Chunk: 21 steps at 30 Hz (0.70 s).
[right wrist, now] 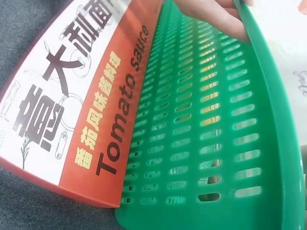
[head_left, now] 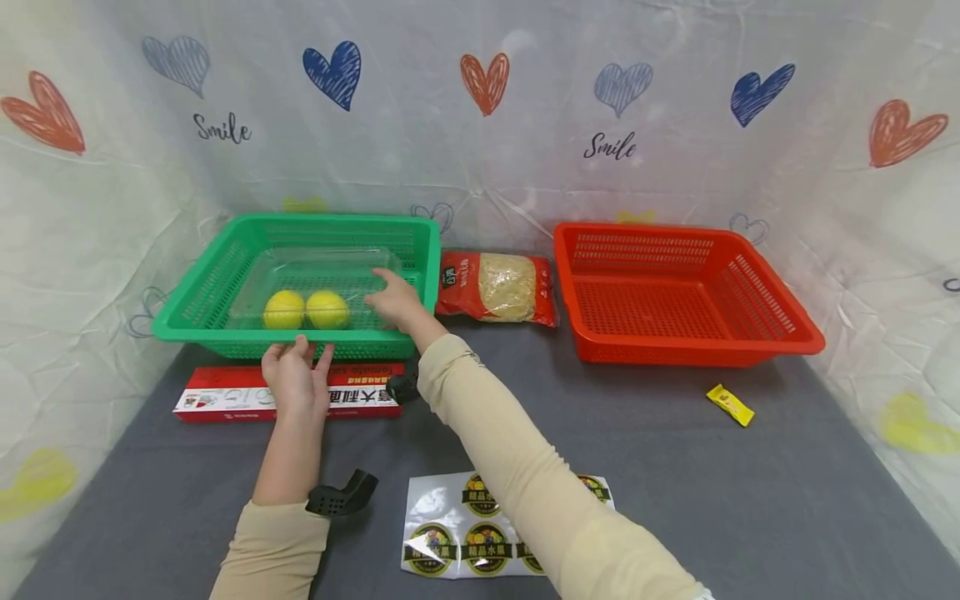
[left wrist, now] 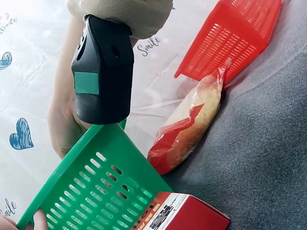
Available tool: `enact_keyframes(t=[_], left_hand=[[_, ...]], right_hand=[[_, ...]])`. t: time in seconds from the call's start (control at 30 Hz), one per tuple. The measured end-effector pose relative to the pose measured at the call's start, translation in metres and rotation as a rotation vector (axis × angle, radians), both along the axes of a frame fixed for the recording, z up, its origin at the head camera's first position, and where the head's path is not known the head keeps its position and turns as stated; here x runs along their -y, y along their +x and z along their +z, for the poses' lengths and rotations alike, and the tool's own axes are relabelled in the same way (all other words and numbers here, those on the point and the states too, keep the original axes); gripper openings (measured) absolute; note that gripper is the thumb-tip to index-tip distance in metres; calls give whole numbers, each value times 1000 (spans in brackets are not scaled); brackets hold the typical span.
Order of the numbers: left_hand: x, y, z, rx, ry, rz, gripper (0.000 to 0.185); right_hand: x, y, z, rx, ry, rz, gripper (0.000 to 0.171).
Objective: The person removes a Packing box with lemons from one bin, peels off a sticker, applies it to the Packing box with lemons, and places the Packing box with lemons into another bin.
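A person's two hands work at a green basket (head_left: 225, 275) on a grey worktop (head_left: 675, 467); inside it sits a clear plastic tray (head_left: 315, 275) holding two yellow lemons (head_left: 306, 309) side by side; the right hand (head_left: 393, 302) reaches over the basket's front rim and rests its fingers on the tray's near right corner, though whether it grips the edge or only touches it cannot be told; the left hand (head_left: 294, 379) sits relaxed just outside the front wall, fingertips against the rim, holding nothing; a red tomato sauce box (head_left: 225, 402) lies along the basket's front, a bag of grain (head_left: 497, 287) beside it, a red basket (head_left: 675, 292) to the right, stickers (head_left: 465, 533) nearer the body; the step looks like taking hold of the tray; a secure pinch on its thin, slippery rim seems needed, kept level so the lemons do not roll.
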<state>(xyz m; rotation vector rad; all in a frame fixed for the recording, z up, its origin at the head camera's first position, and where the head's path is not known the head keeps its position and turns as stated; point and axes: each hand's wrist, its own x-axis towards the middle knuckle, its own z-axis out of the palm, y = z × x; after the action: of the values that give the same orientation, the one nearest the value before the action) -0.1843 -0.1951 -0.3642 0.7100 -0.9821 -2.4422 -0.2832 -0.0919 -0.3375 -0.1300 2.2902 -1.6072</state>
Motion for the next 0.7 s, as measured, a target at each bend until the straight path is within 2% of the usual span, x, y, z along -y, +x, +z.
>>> enact_keyframes(t=[0.2,0.47,0.7], left_hand=[[-1,2,-1,0,-16,-5,35],[-2,0,-3,-1,-12,-5,38],[-1,0,-2,-5,-6,2,38]], right_hand=[[-1,1,0,-6,1,-6,52],[0,-4,1,7,58,-41,52],[-3,-2,14,-11,60,-39,52]])
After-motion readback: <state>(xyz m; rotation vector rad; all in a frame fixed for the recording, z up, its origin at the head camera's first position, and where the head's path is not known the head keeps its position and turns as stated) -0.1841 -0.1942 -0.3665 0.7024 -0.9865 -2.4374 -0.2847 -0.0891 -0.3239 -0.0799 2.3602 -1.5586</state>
